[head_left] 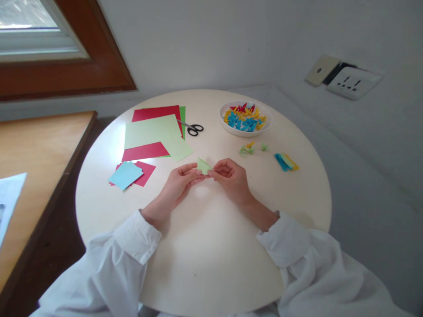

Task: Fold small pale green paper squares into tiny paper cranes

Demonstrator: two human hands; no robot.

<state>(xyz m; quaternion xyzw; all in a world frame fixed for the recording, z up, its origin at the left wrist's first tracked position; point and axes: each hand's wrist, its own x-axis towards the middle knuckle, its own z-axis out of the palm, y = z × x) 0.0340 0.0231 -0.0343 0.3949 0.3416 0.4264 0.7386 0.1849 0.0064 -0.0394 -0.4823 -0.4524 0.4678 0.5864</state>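
Note:
Between my two hands is a small light-green piece of folded paper, roughly triangular with its point upward. My left hand pinches its left side between thumb and fingers. On the other side, my right hand grips the lower right corner, thumb and fingertips closed on it. Both hands are above the middle of the round white table. Beyond the right hand lie a few small folded paper pieces in green and yellow.
A white bowl of colourful folded paper stands at the back right. Black-handled scissors lie beside large red and green sheets. Blue and red paper squares are at left, a blue-yellow paper stack at right. A wooden desk adjoins.

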